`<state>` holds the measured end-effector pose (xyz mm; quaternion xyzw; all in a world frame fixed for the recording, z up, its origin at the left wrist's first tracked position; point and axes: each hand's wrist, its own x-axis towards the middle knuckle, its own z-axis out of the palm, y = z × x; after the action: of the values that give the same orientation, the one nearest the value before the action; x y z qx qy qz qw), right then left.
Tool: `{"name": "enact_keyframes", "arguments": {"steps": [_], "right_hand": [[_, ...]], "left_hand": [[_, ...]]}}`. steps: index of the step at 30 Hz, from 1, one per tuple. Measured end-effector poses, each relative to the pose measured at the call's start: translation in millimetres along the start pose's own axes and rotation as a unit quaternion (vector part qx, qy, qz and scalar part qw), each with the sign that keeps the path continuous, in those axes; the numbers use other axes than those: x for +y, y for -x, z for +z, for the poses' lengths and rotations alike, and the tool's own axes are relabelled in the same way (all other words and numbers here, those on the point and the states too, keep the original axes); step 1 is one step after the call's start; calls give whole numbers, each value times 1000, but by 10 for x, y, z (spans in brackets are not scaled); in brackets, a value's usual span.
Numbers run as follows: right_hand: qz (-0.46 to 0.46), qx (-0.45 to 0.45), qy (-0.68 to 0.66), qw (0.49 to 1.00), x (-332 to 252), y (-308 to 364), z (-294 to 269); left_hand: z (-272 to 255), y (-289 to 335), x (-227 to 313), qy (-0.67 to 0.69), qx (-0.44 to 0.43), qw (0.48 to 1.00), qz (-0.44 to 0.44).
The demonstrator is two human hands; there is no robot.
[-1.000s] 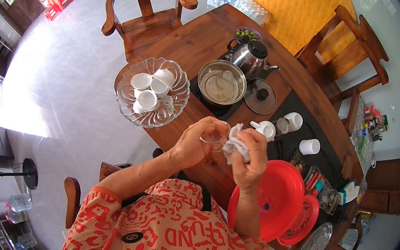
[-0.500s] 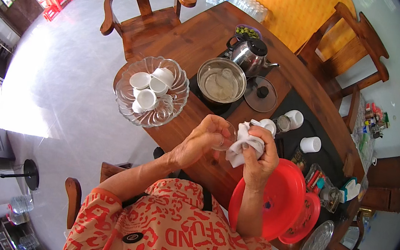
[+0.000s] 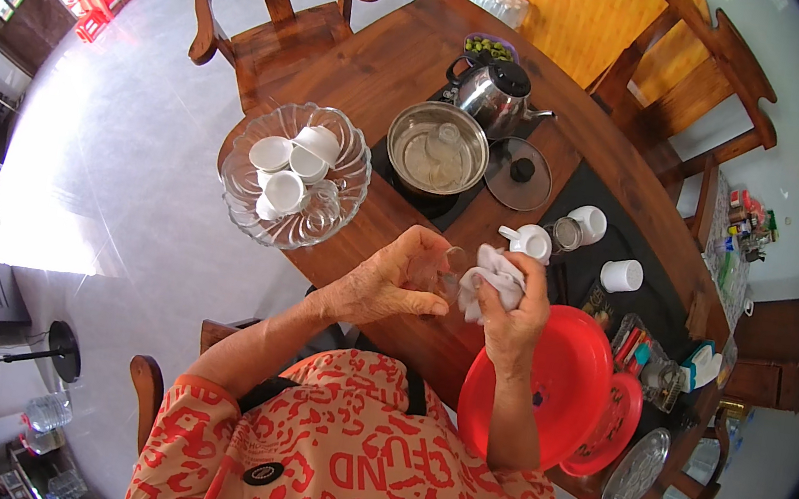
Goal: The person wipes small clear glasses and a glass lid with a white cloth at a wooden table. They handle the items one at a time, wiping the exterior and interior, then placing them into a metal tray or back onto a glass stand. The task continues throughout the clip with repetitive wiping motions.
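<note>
Over the near edge of a wooden table (image 3: 353, 235), the left hand (image 3: 386, 273) grips a clear glass cup (image 3: 455, 263), partly hidden from view; the right hand (image 3: 516, 328) pinches a crumpled white cloth (image 3: 496, 279) just beside it. The glass looks light, stiff, breakable, perhaps slippery, best held round its sides; the cloth, soft. A red basin (image 3: 566, 383) sits at the near edge, right, a glass bowl (image 3: 236, 190) of white cups (image 3: 283, 192) at the left corner, a steel kettle (image 3: 494, 104) toward the far edge.
</note>
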<state>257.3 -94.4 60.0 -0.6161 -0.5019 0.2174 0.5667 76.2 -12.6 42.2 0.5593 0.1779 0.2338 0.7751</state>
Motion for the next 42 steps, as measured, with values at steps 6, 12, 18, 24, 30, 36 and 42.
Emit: {"name": "enact_keyframes", "arguments": {"steps": [6,12,18,24,30,36,42], "right_hand": [[-240,-153,89,954,-107,-133,9],[-134,-286,6,949,-153,-53,-21],[-217,-238,13,947,-143,-95,11],[-254,-220,243,910,-128,-29,72],[-22,-334,-94,938,-100,-40,-3],[-1,-195,-208,959,-168,-40,-39],[-277,-161,55,946,-89,-155,81]], "left_hand": [[39,-59,7,34,2,999,39],[-41,10,19,-62,22,997,26],[-55,16,22,-17,-2,1000,3],[-41,-6,15,-74,20,997,14],[-54,30,13,-68,13,997,14],[-84,14,-114,45,-24,998,32],[-71,36,-120,67,-24,997,19]]}}
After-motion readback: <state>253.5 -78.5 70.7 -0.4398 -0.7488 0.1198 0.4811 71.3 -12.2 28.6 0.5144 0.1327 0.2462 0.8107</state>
